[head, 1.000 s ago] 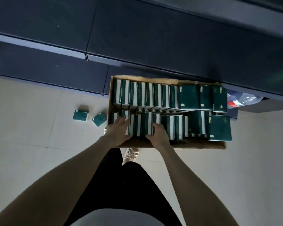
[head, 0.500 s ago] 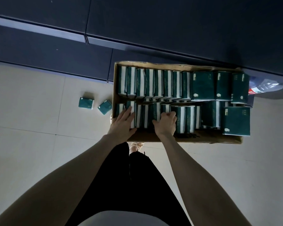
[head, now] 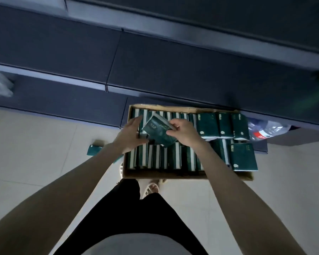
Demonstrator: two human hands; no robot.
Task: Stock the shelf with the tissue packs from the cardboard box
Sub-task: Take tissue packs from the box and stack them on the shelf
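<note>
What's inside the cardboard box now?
Two rows of green tissue packs fill the cardboard box. The right hand, left hand and lifted pack cover some; the bottom is hidden.

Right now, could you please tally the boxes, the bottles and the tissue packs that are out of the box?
Tissue pack in the right hand: 1
Tissue packs on the floor: 2, one mostly behind an arm
Cardboard box: 1
Plastic bottle: 1
Total: 5
</note>
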